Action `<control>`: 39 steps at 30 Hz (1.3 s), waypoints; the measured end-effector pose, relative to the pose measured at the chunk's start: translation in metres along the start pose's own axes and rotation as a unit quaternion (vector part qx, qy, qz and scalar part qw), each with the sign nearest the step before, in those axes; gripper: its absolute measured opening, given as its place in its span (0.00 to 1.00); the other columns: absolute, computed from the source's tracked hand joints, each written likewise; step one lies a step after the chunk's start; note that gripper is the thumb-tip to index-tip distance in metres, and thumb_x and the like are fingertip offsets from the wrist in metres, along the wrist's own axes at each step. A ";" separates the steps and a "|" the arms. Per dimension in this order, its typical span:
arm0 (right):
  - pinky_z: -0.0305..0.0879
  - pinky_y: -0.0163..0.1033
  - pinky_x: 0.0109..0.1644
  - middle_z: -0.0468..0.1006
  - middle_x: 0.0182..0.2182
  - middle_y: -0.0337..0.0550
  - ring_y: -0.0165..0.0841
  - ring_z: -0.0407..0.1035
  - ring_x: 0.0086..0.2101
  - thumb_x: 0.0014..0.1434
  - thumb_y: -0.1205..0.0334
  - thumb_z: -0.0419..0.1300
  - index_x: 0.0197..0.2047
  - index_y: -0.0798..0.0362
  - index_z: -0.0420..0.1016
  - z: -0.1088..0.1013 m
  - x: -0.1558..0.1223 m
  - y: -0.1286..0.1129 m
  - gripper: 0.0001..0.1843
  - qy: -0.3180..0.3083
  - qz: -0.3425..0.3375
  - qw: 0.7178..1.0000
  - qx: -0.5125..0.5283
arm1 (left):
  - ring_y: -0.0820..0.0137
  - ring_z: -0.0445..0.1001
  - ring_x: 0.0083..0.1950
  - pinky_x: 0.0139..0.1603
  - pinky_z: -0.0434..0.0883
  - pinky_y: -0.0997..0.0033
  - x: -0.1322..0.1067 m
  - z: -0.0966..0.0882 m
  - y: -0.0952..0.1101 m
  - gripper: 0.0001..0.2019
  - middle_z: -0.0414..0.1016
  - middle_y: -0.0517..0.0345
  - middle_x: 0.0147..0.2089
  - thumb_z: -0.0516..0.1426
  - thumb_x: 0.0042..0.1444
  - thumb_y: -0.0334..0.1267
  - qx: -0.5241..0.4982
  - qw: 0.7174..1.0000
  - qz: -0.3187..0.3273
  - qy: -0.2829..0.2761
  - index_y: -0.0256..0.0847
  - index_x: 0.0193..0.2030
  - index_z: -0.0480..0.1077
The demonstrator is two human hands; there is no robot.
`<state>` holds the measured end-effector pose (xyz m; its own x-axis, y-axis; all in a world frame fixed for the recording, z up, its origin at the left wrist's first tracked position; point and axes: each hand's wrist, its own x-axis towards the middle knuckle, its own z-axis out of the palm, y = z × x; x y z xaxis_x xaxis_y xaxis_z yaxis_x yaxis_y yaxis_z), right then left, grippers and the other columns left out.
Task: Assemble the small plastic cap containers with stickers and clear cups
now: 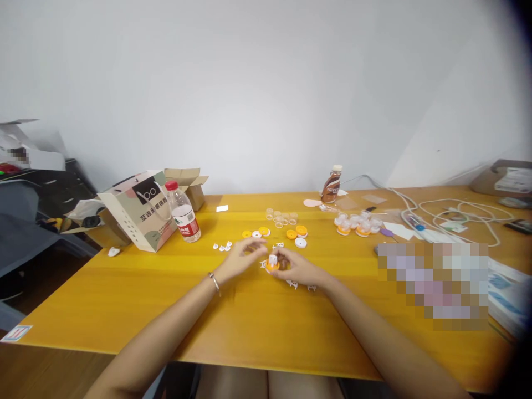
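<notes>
My right hand [298,267] is closed round a small yellow disc with a white piece on top [272,263], held just above the yellow table [124,293]. My left hand [241,256] hovers beside it, fingers loosely curled and slightly smeared, with a bracelet at the wrist; nothing shows in it. Small white parts [300,286] lie under my right wrist. More yellow and white discs [296,234] and clear rings [281,218] lie a little beyond the hands.
A water bottle [184,217] and a printed paper bag [139,213] stand at the left. A brown drink bottle [331,185] stands at the back. Assembled clear-and-orange pieces [357,224], white cables [449,213] and papers lie at the right.
</notes>
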<state>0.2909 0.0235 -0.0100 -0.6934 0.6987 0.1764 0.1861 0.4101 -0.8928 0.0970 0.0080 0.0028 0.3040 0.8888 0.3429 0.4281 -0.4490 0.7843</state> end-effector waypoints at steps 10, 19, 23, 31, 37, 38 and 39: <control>0.61 0.37 0.42 0.70 0.31 0.37 0.27 0.66 0.33 0.40 0.58 0.65 0.35 0.52 0.62 0.007 0.007 0.008 0.20 0.053 0.057 0.974 0.211 | 0.65 0.69 0.40 0.43 0.64 0.67 0.122 0.038 -0.034 0.13 0.71 0.50 0.36 0.59 0.44 0.41 0.184 0.975 -0.070 0.107 0.35 0.34 0.66; 0.63 0.34 0.35 0.71 0.28 0.36 0.25 0.66 0.26 0.42 0.57 0.64 0.37 0.53 0.65 0.007 0.007 0.006 0.19 0.047 0.061 0.965 0.250 | 0.71 0.68 0.36 0.40 0.63 0.71 0.124 0.058 -0.041 0.10 0.69 0.56 0.32 0.60 0.41 0.37 0.126 0.980 -0.083 0.131 0.37 0.27 0.62; 0.64 0.36 0.33 0.72 0.24 0.36 0.26 0.66 0.24 0.43 0.56 0.64 0.38 0.54 0.64 0.010 0.006 0.008 0.20 0.033 0.064 0.965 0.251 | 0.72 0.68 0.35 0.38 0.64 0.72 0.100 0.039 -0.035 0.11 0.68 0.58 0.31 0.59 0.41 0.38 0.067 0.982 -0.079 0.160 0.36 0.28 0.62; 0.63 0.36 0.33 0.74 0.26 0.38 0.26 0.67 0.24 0.42 0.55 0.64 0.37 0.55 0.65 0.009 0.008 0.008 0.20 0.078 0.083 0.964 0.241 | 0.75 0.71 0.32 0.38 0.66 0.74 0.028 -0.001 -0.012 0.15 0.71 0.60 0.29 0.55 0.49 0.42 -0.189 0.965 -0.058 0.171 0.38 0.42 0.60; 0.63 0.36 0.34 0.73 0.25 0.37 0.26 0.66 0.25 0.41 0.55 0.64 0.36 0.56 0.66 0.008 0.009 0.008 0.20 0.090 0.095 0.966 0.224 | 0.72 0.71 0.39 0.44 0.66 0.71 0.006 0.004 -0.001 0.19 0.72 0.55 0.37 0.56 0.49 0.41 -0.197 0.973 -0.012 0.117 0.39 0.48 0.63; 0.63 0.35 0.34 0.73 0.25 0.38 0.26 0.66 0.25 0.42 0.55 0.64 0.37 0.56 0.67 0.008 0.009 0.007 0.20 0.089 0.092 0.967 0.220 | 0.71 0.71 0.39 0.44 0.66 0.71 0.005 0.006 -0.001 0.18 0.72 0.54 0.38 0.57 0.48 0.42 -0.183 0.978 -0.006 0.097 0.38 0.46 0.65; 0.63 0.35 0.34 0.73 0.25 0.38 0.26 0.66 0.25 0.42 0.55 0.64 0.37 0.56 0.67 0.009 0.008 0.005 0.20 0.087 0.088 0.969 0.216 | 0.71 0.71 0.39 0.45 0.66 0.70 0.005 0.009 0.000 0.17 0.72 0.53 0.39 0.57 0.48 0.42 -0.168 0.983 0.000 0.079 0.38 0.45 0.67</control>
<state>0.2801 0.0266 -0.0170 -0.5421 0.8394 0.0401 -0.0437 0.0195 -0.9989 0.1057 0.0115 -0.0002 0.1572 0.9036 0.3986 0.1157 -0.4177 0.9012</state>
